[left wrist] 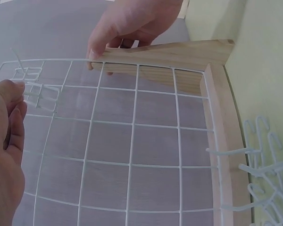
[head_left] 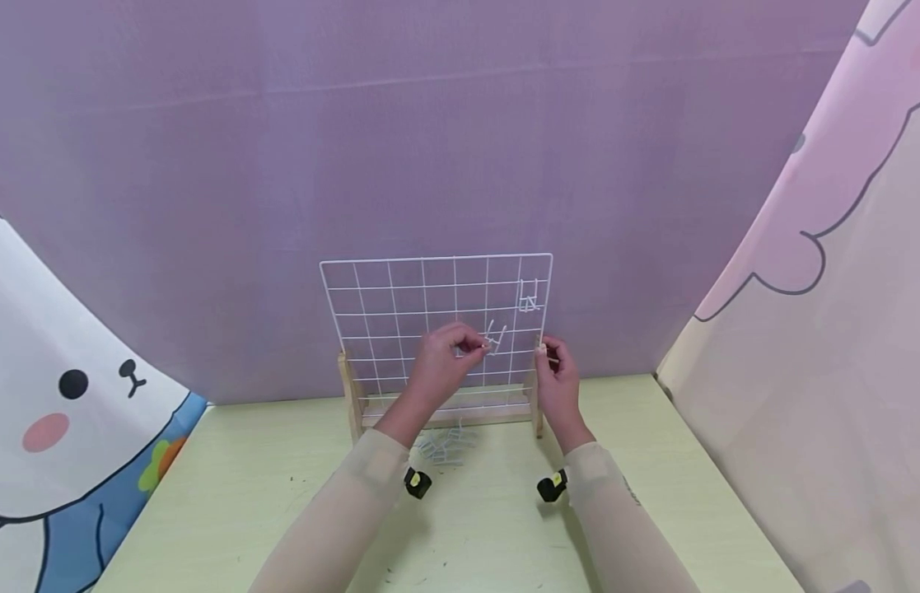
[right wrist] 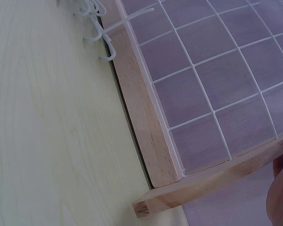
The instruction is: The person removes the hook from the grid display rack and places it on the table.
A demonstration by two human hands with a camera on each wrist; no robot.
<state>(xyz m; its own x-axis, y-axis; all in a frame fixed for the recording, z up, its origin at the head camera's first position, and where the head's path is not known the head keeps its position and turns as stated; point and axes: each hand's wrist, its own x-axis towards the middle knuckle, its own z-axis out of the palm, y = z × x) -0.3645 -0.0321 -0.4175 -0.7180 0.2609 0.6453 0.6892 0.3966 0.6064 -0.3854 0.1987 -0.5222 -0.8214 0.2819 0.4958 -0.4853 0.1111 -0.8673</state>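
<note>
A white wire grid panel (head_left: 437, 313) stands upright in a wooden frame (head_left: 352, 395) on the table. My left hand (head_left: 446, 362) pinches a white wire hook (head_left: 497, 339) between thumb and fingertips, close in front of the grid's right half. In the left wrist view that hook (left wrist: 43, 96) overlaps the grid wires. My right hand (head_left: 558, 379) grips the top of the frame's right wooden upright (left wrist: 167, 54); only its edge shows in the right wrist view. Another white hook (head_left: 529, 296) hangs at the grid's upper right corner.
Several loose white hooks (head_left: 446, 446) lie in a tangled pile on the pale wooden table (head_left: 489, 527), just before the frame's base bar. Behind the grid hangs a purple cloth (head_left: 430, 148), with printed cloths at both sides.
</note>
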